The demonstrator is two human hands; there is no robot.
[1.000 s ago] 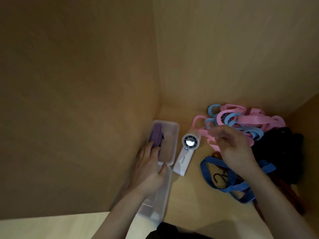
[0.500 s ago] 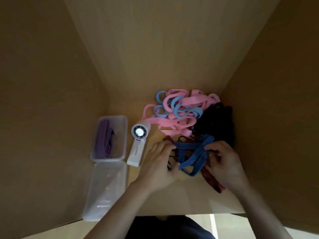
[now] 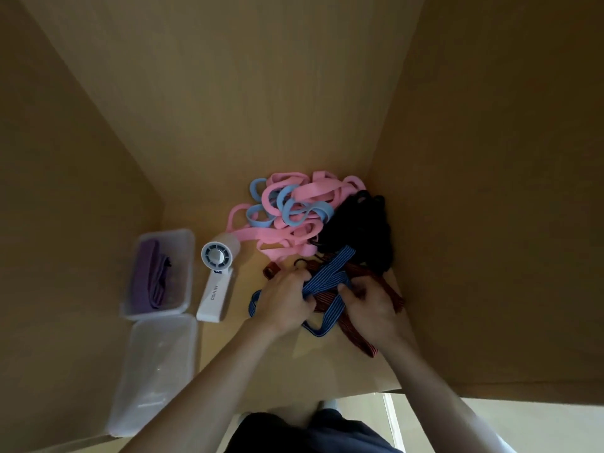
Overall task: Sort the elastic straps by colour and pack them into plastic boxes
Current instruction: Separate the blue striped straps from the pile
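far left: two clear plastic boxes against the left wall of the wooden cubby (image 3: pixel 294 109). nearer box (image 3: pixel 153 374) looks empty, though hard to be sure through the glare. farther box (image 3: pixel 160 273) just beyond it, touching or almost, with a folded purple strap (image 3: pixel 148 279) inside.

just right of those: a white miniso handheld fan (image 3: pixel 217 276) flat on the wood, round head pointing toward the back wall, handle toward the camera.

middle: left hand (image 3: pixel 284 302) curled shut around a bunch of the blue striped elastic strap (image 3: pixel 330 273), fingers wrapped over it, knuckles up. a loop of that strap poking out left of the hand, another hanging below between the two hands.

behind that, up by the back wall: a tangled heap of pink straps (image 3: pixel 294 220) with light blue straps (image 3: pixel 294 207) looped through.

right: right hand (image 3: pixel 372 308) pinched closed on the same blue striped strap, thumb and fingertips meeting on it just beside the left hand. underneath both, red-brown striped straps (image 3: pixel 359 335) on the floor, one end sticking out toward the camera. black straps (image 3: pixel 359 230) piled in the right back corner, touching the pink heap.
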